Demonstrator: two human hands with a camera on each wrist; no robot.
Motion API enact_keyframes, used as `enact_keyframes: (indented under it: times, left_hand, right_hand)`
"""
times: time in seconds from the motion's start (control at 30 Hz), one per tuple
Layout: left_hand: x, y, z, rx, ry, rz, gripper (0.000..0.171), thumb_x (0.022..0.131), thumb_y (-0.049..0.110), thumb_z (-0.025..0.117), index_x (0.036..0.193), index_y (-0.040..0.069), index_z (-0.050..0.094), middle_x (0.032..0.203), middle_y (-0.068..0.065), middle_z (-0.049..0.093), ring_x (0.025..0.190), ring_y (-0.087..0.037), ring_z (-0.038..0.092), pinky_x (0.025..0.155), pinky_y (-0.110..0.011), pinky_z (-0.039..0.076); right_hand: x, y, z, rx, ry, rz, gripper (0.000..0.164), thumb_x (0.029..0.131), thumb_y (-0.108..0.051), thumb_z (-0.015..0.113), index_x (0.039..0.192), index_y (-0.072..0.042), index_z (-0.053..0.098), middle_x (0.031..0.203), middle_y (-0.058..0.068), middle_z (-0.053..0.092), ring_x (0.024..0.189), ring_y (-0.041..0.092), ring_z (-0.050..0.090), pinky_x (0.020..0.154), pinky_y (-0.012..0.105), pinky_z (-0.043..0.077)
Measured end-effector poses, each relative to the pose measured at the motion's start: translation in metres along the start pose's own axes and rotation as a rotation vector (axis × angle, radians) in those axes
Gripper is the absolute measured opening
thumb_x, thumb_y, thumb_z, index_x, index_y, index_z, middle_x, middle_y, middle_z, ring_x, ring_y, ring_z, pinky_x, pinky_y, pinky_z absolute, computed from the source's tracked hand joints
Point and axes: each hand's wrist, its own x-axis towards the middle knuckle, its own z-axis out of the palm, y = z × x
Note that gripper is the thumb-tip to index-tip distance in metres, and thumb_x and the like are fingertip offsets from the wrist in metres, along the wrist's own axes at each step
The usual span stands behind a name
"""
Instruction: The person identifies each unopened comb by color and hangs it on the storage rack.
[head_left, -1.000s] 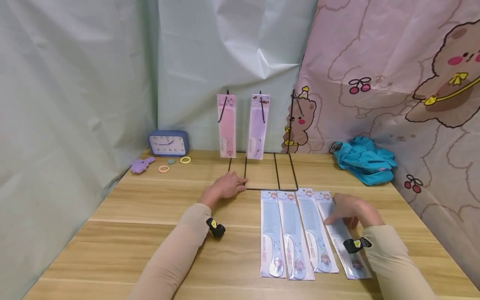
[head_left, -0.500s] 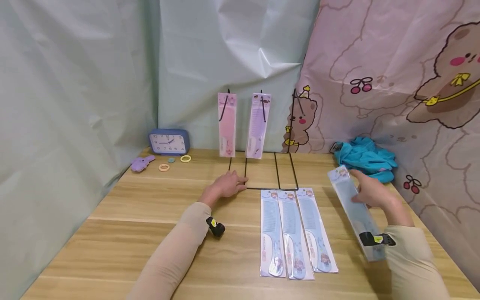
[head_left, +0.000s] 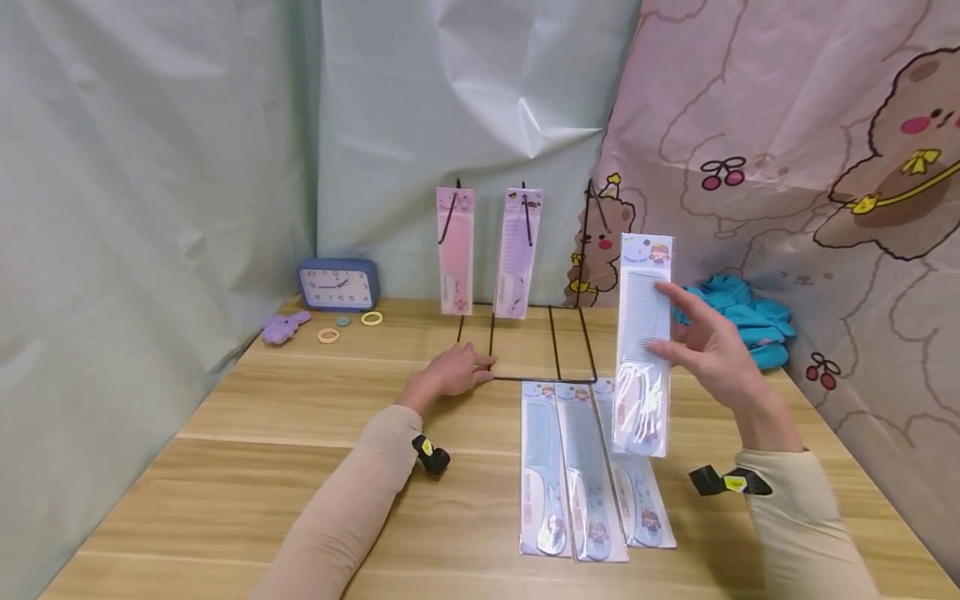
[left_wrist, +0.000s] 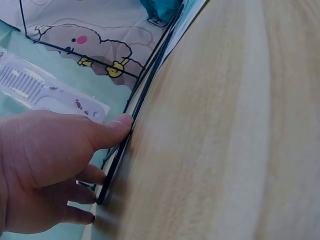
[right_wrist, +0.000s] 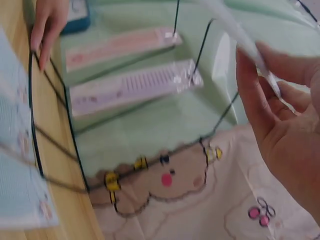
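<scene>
My right hand (head_left: 712, 354) pinches a blue comb in a clear packet (head_left: 643, 325), held upright above the table between thumb and fingers. The right wrist view shows this packet (right_wrist: 235, 25) nearly edge-on. My left hand (head_left: 453, 369) rests at the front left of a black wire rack (head_left: 557, 346); its thumb (left_wrist: 112, 132) touches the front wire and the other fingers extend past it. A packaged pink comb (head_left: 455, 267) and a packaged purple comb (head_left: 516, 267) hang from two rack hooks. The right hook (head_left: 598, 210) carries nothing.
Three packaged blue combs (head_left: 588, 475) lie side by side before the rack, the right one partly hidden. A blue clock (head_left: 337, 285), purple plush clip (head_left: 285, 327) and small hair ties (head_left: 327, 336) sit back left. Teal cloth (head_left: 757, 321) lies back right.
My right hand has picked up the rightmost blue comb packet from the table, raised it and swung it left and upright. My left hand stays on the rack.
</scene>
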Motion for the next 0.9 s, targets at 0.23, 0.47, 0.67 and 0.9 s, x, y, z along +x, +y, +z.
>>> enact_keyframes:
  times: [0.23, 0.47, 0.67, 0.9]
  left_hand:
    - [-0.001, -0.001, 0.001, -0.004, 0.012, 0.021, 0.046, 0.106, 0.036, 0.05, 0.148, 0.019, 0.051, 0.156, -0.028, 0.031, 0.144, -0.048, 0.025, 0.118, -0.057, 0.021]
    - [0.0, -0.001, 0.002, 0.002, 0.011, 0.026, 0.046, 0.105, 0.037, 0.05, 0.149, 0.02, 0.05, 0.155, -0.03, 0.032, 0.143, -0.048, 0.027, 0.117, -0.057, 0.023]
    - [0.002, 0.0, 0.001, 0.018, 0.019, 0.019, 0.047, 0.105, 0.038, 0.049, 0.149, 0.022, 0.049, 0.154, -0.028, 0.033, 0.142, -0.046, 0.03, 0.116, -0.057, 0.026]
    - [0.0, -0.002, 0.001, 0.006, 0.017, 0.01, 0.047, 0.105, 0.039, 0.05, 0.149, 0.023, 0.05, 0.155, -0.029, 0.032, 0.142, -0.047, 0.029, 0.116, -0.057, 0.025]
  right_hand:
    - [0.016, -0.005, 0.019, 0.075, -0.096, -0.01, 0.089, 0.091, 0.013, 0.064, 0.161, -0.018, 0.02, 0.157, 0.015, 0.021, 0.116, 0.021, 0.058, 0.079, 0.034, 0.06]
    - [0.03, -0.001, 0.028, 0.012, -0.089, 0.047, 0.087, 0.094, 0.005, 0.065, 0.161, -0.024, 0.019, 0.156, 0.014, 0.023, 0.113, 0.039, 0.059, 0.077, 0.035, 0.06]
    - [0.032, 0.001, 0.028, -0.037, -0.094, 0.053, 0.089, 0.093, 0.006, 0.066, 0.162, -0.022, 0.018, 0.158, 0.015, 0.02, 0.117, 0.054, 0.052, 0.076, 0.034, 0.06]
    - [0.037, 0.004, 0.033, -0.122, -0.084, 0.073, 0.088, 0.093, 0.001, 0.068, 0.162, -0.023, 0.018, 0.157, 0.016, 0.025, 0.12, 0.054, 0.053, 0.076, 0.033, 0.06]
